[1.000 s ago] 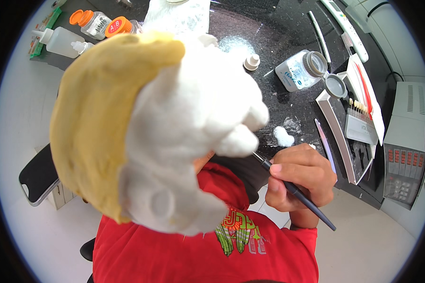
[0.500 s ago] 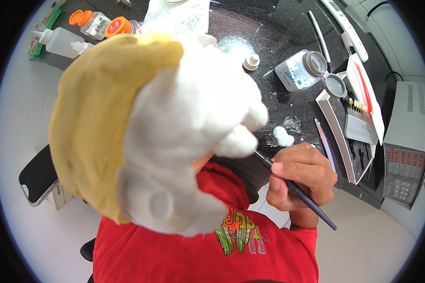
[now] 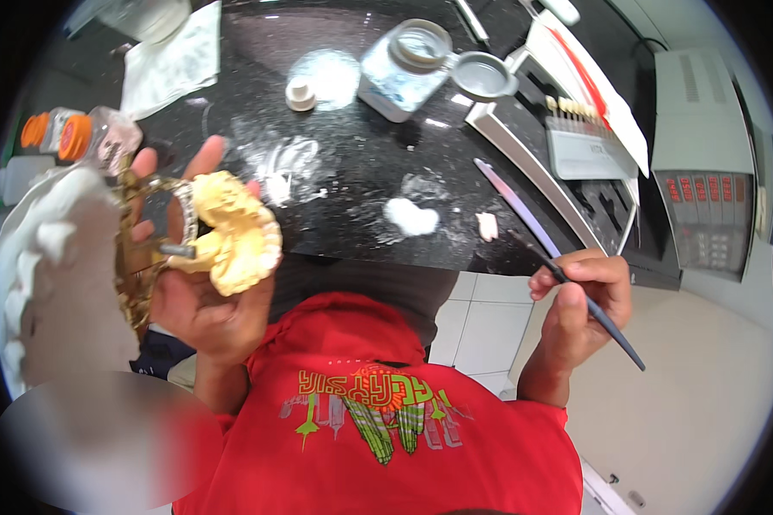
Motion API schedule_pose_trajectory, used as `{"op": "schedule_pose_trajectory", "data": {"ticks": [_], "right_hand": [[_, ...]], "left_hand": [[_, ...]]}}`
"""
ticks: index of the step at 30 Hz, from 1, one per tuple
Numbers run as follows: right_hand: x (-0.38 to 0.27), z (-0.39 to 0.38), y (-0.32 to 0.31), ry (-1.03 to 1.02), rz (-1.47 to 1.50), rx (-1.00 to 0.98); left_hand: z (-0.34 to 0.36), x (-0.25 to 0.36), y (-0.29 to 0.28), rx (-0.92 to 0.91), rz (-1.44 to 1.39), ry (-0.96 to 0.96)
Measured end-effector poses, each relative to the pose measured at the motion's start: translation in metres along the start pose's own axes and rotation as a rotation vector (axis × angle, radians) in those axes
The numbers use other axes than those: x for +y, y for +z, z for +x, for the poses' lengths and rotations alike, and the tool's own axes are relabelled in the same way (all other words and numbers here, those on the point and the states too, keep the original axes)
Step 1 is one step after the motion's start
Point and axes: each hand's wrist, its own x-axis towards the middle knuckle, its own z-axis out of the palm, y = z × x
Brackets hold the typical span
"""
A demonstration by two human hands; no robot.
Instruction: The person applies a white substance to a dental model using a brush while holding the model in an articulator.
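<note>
My left hand [image 3: 210, 318] is closed around a brass dental articulator [image 3: 127, 283] at the left, palm up with fingers behind it. On its inner side a yellow dental cast [image 3: 232, 236] shows a row of pale teeth along its edge. A large white plaster cast [image 3: 69, 266] with tooth shapes stands out on the other side, close to the camera. My right hand [image 3: 588, 300] pinches a slim black-handled brush-like tool [image 3: 605, 322] past the bench's front edge. Its thin tip points up and left over the bench, apart from the casts.
White cotton [image 3: 410, 217] and a small pale piece [image 3: 487, 226] lie on the black bench [image 3: 352, 189]. Behind are a clear jar [image 3: 404, 73] with its lid open and a white cap [image 3: 300, 94]. Rightward are a purple stick [image 3: 515, 202], shade guide [image 3: 588, 150] and grey device [image 3: 704, 206].
The cast assembly has swung from the middle of the view to the left, showing the articulator and toothed side. My right hand with the tool has moved slightly right and up, away from the cast.
</note>
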Motion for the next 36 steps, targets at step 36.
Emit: {"op": "schedule_pose_trajectory", "data": {"ticks": [36], "right_hand": [[0.012, 0.015, 0.041, -0.263, 0.153, -0.238]], "left_hand": [[-0.006, 0.004, -0.018, -0.325, 0.502, 0.007]]}}
